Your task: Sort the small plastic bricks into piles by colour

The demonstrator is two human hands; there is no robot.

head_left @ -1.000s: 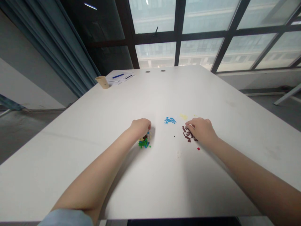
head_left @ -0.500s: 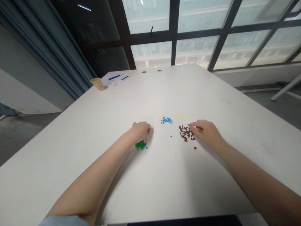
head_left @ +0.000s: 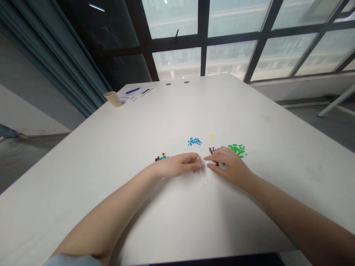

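Observation:
Small coloured pieces lie sorted in heaps on a white table. My left hand rests mid-table with its fingers curled and pinched together at the tips; what they hold is too small to see. Behind its wrist lies a mixed heap of dark, yellow and blue pieces. My right hand lies just to the right, fingertips almost meeting the left ones, fingers partly bent over a dark red heap. A green heap sits beyond the right hand, a blue heap and a pale yellow heap farther back.
A tan paper cup stands at the table's far left corner beside papers with a blue pen. Two round cable holes mark the far edge. Large windows and a grey-blue curtain lie behind the table.
My left hand has moved right from the mixed heap to meet the right hand. The right hand drew back left over the dark red heap, uncovering a green heap beyond it.

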